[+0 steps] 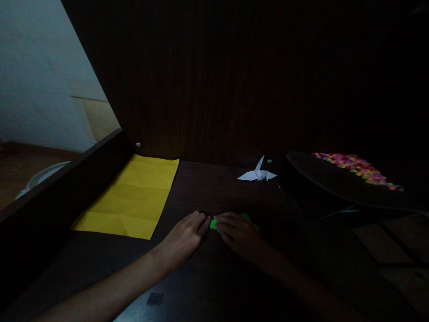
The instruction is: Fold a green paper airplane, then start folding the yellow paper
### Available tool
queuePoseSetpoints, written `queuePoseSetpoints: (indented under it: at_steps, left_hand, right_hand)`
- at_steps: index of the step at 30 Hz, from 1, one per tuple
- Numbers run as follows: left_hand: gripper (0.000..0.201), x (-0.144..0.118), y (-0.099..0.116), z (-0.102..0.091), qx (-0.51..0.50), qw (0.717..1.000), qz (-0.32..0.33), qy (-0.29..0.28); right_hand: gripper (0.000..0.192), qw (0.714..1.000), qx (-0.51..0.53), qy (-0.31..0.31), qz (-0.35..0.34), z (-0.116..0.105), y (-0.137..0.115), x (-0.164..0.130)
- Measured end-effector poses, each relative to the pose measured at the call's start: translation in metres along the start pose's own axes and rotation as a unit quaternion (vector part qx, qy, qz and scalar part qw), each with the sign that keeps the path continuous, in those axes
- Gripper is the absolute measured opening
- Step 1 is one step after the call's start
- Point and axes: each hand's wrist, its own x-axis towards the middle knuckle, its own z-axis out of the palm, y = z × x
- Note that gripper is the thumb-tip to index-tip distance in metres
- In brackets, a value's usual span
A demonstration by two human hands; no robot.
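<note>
— Pressing down near the desk's (208, 277) front edge, what do both hands hold?

— The left hand (186, 237) and right hand (237, 235) lie flat, fingers extended, pinning a small green paper (213, 223) between their fingertips at the desk's middle.

— Where is free room?

— Dark bare surface lies in front of the hands. A creased yellow sheet (132, 197) fills the left side along the raised edge. A white paper crane (258, 173) sits at the back edge.

— Any containers?

— A dark tray (321, 179) at the right edge holds a heap of tiny multicoloured pieces (357, 167).
</note>
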Motion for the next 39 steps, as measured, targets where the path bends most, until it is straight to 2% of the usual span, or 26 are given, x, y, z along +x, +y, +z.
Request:
queuePoseSetpoints:
  at_steps: [9, 13, 16, 22, 32, 39]
  left_hand:
    - [0.025, 0.003, -0.0046, -0.0014, -0.01, 0.999, 0.034, -0.006]
    - [0.02, 0.0045, -0.0059, -0.0033, -0.031, 0.999, 0.022, -0.009]
    - [0.016, 0.005, -0.0056, -0.0033, -0.047, 0.999, 0.016, 0.009]
    - [0.016, 0.0059, -0.005, -0.006, -0.049, 0.999, 0.006, 0.003]
    - [0.014, 0.0051, -0.0073, -0.0004, -0.014, 1.0, 0.016, -0.009]
    - [0.019, 0.0049, -0.0061, 0.0002, -0.015, 0.999, 0.023, 0.019]
  right_hand:
    - [0.024, 0.999, -0.029, -0.015, -0.012, -0.0014, -0.0003, -0.0007]
    - [0.023, 0.998, -0.053, -0.01, -0.022, -0.0008, 0.0002, -0.0013]
    - [0.021, 0.998, -0.062, -0.013, -0.031, -0.0018, -0.0013, -0.0006]
    - [0.018, 0.998, -0.06, -0.005, -0.015, -0.002, -0.0049, 0.0004]
    - [0.018, 0.995, -0.095, 0.024, -0.033, 0.0046, -0.0033, -0.0034]
    - [0.02, 0.993, -0.11, 0.024, -0.037, 0.0037, -0.0068, -0.001]
